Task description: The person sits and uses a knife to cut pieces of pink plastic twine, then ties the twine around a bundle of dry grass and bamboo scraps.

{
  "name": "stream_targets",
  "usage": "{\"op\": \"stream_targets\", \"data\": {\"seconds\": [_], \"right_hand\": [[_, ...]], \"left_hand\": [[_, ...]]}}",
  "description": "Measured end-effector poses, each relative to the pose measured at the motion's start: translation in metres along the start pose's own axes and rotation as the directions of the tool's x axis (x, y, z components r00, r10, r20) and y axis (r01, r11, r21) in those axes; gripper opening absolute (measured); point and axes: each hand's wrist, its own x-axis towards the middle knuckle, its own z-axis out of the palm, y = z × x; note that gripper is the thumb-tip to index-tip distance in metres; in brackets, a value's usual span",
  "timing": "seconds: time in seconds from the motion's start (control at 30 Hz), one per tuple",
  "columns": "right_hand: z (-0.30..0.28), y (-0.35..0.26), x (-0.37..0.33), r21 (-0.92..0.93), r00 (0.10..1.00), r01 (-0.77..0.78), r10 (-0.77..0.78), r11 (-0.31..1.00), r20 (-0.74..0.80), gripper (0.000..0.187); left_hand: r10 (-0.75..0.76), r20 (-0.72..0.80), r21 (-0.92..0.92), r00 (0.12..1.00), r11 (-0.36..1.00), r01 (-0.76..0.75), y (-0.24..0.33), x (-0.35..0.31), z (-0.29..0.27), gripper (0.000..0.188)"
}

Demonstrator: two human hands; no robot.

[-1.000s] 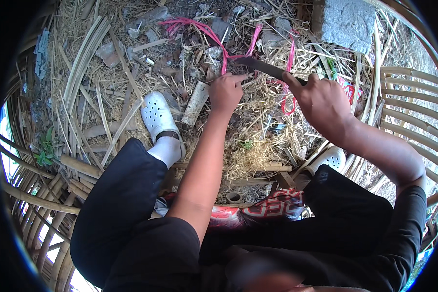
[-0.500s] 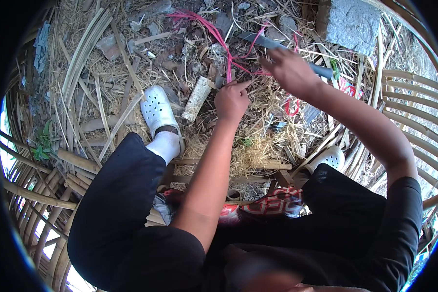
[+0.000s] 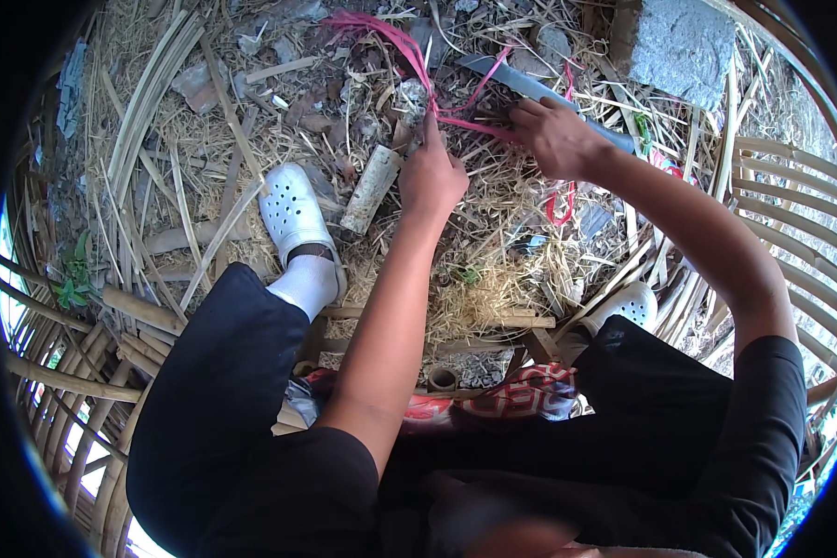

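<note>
Pink plastic string (image 3: 395,39) runs in a loose bundle over the littered ground toward both hands. My left hand (image 3: 431,181) meets it with the fingers curled and the index finger stretched up along the strands; the exact grip is partly hidden. My right hand (image 3: 558,141) pinches a strand drawn sideways from that spot. A long knife lies just beyond the right hand, its dark blade (image 3: 504,78) pointing up-left and its grey handle (image 3: 614,138) toward the right. The right hand partly covers the knife; whether they touch, I cannot tell.
A grey stone block (image 3: 681,51) sits at the far right. Bamboo strips (image 3: 149,102) and straw cover the ground, with a short pale bamboo piece (image 3: 372,189) near my left hand. Slatted bamboo (image 3: 795,191) curves along the right side. My white clog (image 3: 293,206) stands at left.
My left hand has moved slightly up the string, its index finger now pointing forward. The right hand has drawn back toward me and pulls a strand straighter, uncovering more of the knife.
</note>
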Motion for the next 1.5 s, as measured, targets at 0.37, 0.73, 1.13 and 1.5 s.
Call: {"op": "stream_targets", "data": {"seconds": [0.37, 0.73, 1.13, 1.5], "right_hand": [[0.009, -0.004, 0.054, 0.152, 0.744, 0.05, 0.065, 0.987, -0.665, 0.013], [0.034, -0.003, 0.092, 0.105, 0.964, -0.148, 0.168, 0.983, -0.207, 0.019], [0.024, -0.002, 0.093, 0.084, 0.969, -0.034, 0.053, 0.996, -0.24, 0.019], [0.002, 0.024, 0.072, 0.937, 0.987, 0.033, 0.136, 0.347, -0.086, 0.029]], "left_hand": [[-0.156, -0.049, -0.145, 0.987, 0.978, 0.147, -0.005, 0.002, 0.01, 0.07], [-0.388, -0.114, -0.402, 0.915, 0.86, 0.314, -0.01, 0.006, 0.007, 0.063], [-0.346, -0.165, -0.391, 0.923, 0.883, 0.261, 0.001, 0.004, 0.003, 0.064], [-0.295, -0.35, -0.703, 0.889, 0.711, -0.041, -0.02, 0.021, 0.01, 0.017]]}}
